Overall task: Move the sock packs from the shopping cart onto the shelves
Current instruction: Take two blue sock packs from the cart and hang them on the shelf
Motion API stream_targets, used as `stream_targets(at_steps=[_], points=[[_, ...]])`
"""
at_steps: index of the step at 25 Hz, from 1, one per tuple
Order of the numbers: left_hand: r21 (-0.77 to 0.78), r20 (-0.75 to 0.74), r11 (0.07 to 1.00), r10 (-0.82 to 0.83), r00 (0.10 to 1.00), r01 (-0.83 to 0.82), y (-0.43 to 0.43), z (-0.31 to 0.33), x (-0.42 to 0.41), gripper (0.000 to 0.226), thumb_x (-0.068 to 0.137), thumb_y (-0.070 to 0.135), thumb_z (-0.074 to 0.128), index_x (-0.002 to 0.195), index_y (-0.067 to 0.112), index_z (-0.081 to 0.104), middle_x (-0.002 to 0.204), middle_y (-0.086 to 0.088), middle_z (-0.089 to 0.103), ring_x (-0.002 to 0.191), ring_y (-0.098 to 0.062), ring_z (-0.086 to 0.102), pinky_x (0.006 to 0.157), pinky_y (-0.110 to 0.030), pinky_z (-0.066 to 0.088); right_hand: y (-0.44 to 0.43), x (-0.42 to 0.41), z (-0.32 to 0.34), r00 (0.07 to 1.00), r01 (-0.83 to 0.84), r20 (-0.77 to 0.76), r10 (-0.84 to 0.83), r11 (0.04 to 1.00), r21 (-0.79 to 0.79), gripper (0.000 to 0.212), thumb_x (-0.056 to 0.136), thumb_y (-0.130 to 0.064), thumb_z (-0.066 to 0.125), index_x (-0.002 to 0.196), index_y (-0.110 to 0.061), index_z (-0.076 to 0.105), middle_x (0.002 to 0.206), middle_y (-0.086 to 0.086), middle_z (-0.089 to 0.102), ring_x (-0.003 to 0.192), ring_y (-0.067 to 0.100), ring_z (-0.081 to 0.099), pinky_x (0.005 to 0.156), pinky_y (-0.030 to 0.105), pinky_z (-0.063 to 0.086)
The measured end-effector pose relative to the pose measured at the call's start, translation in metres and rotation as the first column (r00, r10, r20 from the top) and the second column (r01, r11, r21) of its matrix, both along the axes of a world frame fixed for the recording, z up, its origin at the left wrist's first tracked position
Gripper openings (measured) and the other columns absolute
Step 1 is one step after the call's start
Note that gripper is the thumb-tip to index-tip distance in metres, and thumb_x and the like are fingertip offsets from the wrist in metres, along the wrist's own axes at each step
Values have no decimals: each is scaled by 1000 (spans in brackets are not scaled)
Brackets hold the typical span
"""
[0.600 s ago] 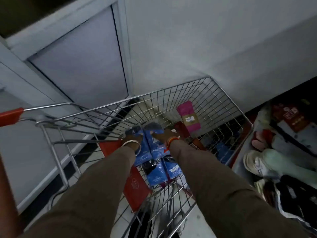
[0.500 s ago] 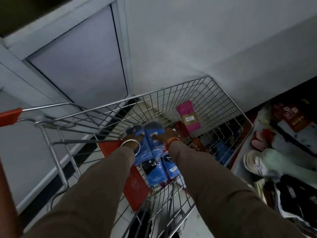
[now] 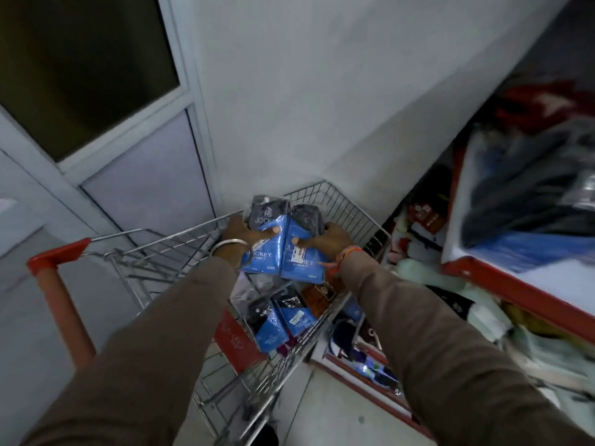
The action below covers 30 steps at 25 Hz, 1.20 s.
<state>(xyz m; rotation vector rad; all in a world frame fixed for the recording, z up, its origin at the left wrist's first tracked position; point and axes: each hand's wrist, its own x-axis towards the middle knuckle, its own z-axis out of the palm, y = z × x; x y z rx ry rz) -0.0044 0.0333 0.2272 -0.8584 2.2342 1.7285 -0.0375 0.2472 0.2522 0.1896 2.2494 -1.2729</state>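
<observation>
Red-edged shelves [image 3: 502, 284] fill frame right, already crowded; steel cart [image 3: 351, 204] sits centre. Blue packs [image 3: 283, 252] held above it, left hand [image 3: 240, 235] and right hand [image 3: 328, 236] clamped on either side. Keep them squeezed together, swing right, find bare shelf.

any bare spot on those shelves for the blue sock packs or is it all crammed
Mostly crammed. The red-edged upper shelf is piled with blurred bagged clothing; the shelves below are packed too. The left hand and right hand hold the packs above the cart. No bare patch shows.
</observation>
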Motion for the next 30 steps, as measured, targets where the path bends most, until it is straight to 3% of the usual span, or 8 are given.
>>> stream_targets(at_steps=[4,6,8,10,16,20,25,30], points=[[-89,-182,990,-120,976,105,38,100,45,80,51,50,93,116,9,71,116,-11,74,105,-29,71,94,-50,57,49,59,89,987,-16,-163,-6,991,-132,48,56,-35,92,97,-19,75,104,3,77,96,25,73,90,44,59],[-91,-293,988,-145,945,123,68,144,78,68,50,46,93,108,15,77,106,-7,78,99,-26,74,92,-50,58,80,95,130,965,-4,-259,-47,981,-192,36,60,-27,93,90,-24,72,100,-1,76,92,20,73,80,33,62],[-80,-396,984,-180,901,161,105,186,113,58,54,36,94,106,14,78,105,-7,78,100,-27,74,92,-53,58,118,133,164,941,20,-321,-103,967,-253,53,61,-23,93,108,-16,69,111,3,74,100,21,72,72,21,60],[-50,-467,975,-214,858,215,141,221,139,56,55,27,95,105,11,77,104,-9,79,98,-29,75,89,-57,58,159,167,190,912,60,-371,-176,950,-305,69,59,-21,94,120,-10,63,115,3,73,105,21,71,82,28,59],[-242,-552,882,-469,689,405,262,290,176,57,50,37,95,100,21,71,99,4,78,94,-15,74,90,-38,59,309,249,245,775,174,-526,-349,919,-353,65,55,-14,95,114,-14,67,109,0,77,102,19,72,87,34,60],[-237,-671,876,-460,581,420,367,308,162,51,63,25,93,107,16,69,106,-2,74,101,-20,70,93,-35,56,411,268,264,607,267,-667,-432,902,-340,53,53,-6,94,98,-14,68,89,-17,74,89,1,69,71,12,54],[-250,-655,870,-475,588,425,494,291,134,66,63,27,92,119,9,64,116,-5,72,107,-24,69,92,-38,55,531,263,262,469,418,-681,-562,821,-389,86,52,-1,93,130,-4,55,129,14,66,124,29,61,104,51,49],[-292,-610,833,-541,579,471,564,258,123,73,63,26,91,127,17,57,124,-6,70,113,-26,66,85,-24,46,587,250,234,473,525,-629,-617,771,-361,87,49,-3,95,125,-4,51,129,18,65,123,34,61,104,57,48]])
